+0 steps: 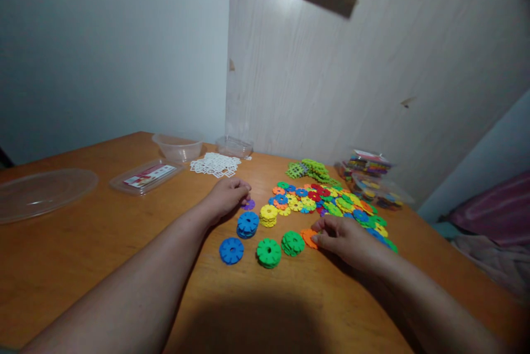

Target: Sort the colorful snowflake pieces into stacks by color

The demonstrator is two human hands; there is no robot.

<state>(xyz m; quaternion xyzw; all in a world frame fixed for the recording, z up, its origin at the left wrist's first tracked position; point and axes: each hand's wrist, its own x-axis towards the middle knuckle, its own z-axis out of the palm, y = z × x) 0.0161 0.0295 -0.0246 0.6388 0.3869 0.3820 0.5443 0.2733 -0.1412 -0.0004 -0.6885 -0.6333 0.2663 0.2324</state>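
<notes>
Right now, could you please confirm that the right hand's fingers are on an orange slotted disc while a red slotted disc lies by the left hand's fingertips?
Not quite: the head view shows that the slotted disc by the fingertips of the left hand is purple, not red. The right hand does have its fingers on an orange slotted disc.

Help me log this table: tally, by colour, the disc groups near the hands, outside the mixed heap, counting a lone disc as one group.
Blue groups: 2
Green stacks: 2
Yellow stack: 1
Purple group: 1
Orange group, at the right hand: 1
Total: 7
</notes>
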